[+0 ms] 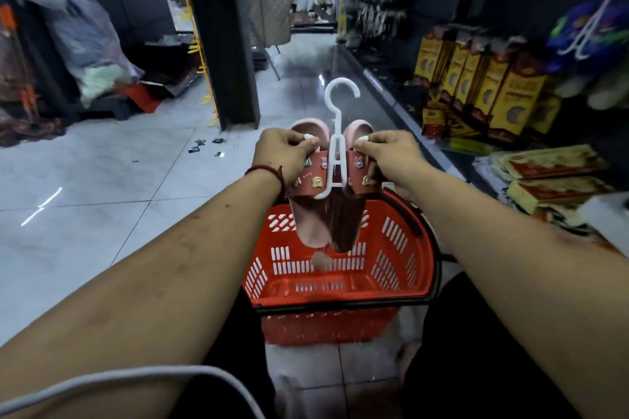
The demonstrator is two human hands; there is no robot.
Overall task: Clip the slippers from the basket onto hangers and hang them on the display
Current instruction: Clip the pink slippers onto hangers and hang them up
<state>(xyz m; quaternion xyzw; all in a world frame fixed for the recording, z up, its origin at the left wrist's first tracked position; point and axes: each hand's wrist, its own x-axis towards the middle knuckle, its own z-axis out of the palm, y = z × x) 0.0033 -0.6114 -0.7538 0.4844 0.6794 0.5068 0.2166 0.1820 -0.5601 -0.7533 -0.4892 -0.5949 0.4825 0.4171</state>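
Both hands closed on the same load. Left hand (286, 153) pinches the top edge of the left slipper's strap, fingers curled, thumb on top. Right hand (388, 156) grips the right strap the same way. A small white tip shows at each thumb; nail or clip end, cannot tell.

Slippers (309, 224): a pale pink pair held at chest height above the basket, toes up, heels hanging down, soles turned toward each other. Dark red straps face the camera, studded with small charms.

Hanger (337, 146): white plastic, upright between the two slippers. Its stem runs down between the straps, its lower bar crosses just under them, and its hook stands free above the hands, open to the right. Whether its clips have bitten onto the slippers is hidden by the fingers.

A small pinkish blur hangs under the heels; too soft to identify.

Basket (391, 238): red plastic, slotted walls, dark handle, on the floor directly below the slippers and between the person's knees. Slipper heels dip in front of its far wall, not touching as far as I can see.

Red thread bracelet (265, 170) on the left wrist. White cable (136, 374) loops across the lower left.

Surroundings: glossy pale tiled floor (102, 180), dark pillar (224, 34) ahead, yellow boxes (476, 85) on shelving to the right, and above them blue slippers (592, 27) hanging on a white hanger. Big plastic sack (85, 37) far left.
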